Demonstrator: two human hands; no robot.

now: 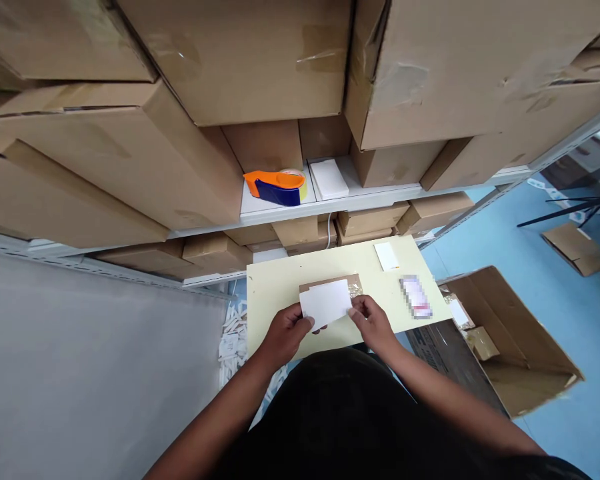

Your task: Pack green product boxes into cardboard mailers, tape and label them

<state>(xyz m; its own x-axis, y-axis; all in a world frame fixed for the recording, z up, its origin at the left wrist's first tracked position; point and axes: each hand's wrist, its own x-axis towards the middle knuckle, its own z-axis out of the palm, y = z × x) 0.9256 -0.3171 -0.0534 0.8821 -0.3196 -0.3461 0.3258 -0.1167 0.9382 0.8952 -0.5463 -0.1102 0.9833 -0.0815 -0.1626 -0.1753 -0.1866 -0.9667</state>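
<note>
A white rectangular sheet [326,303], looking like a paper label or card, is held up in front of me over the pale yellow table [275,283]. My left hand [289,330] pinches its lower left corner, thumb on top and fingers beneath. At the right edge, my right hand [373,323] has thumb and forefinger closed on the sheet. Behind and partly under it lies a small brown cardboard box [307,285], with shiny clear tape [355,287] at its right end. Most of that box is hidden by the sheet.
An orange and blue tape dispenser [277,188] and a white stack [329,179] stand on the shelf among cardboard boxes [260,60]. A white pad [387,257] and a blurred-out phone-like object [416,297] lie on the table. An open carton [520,347] stands right.
</note>
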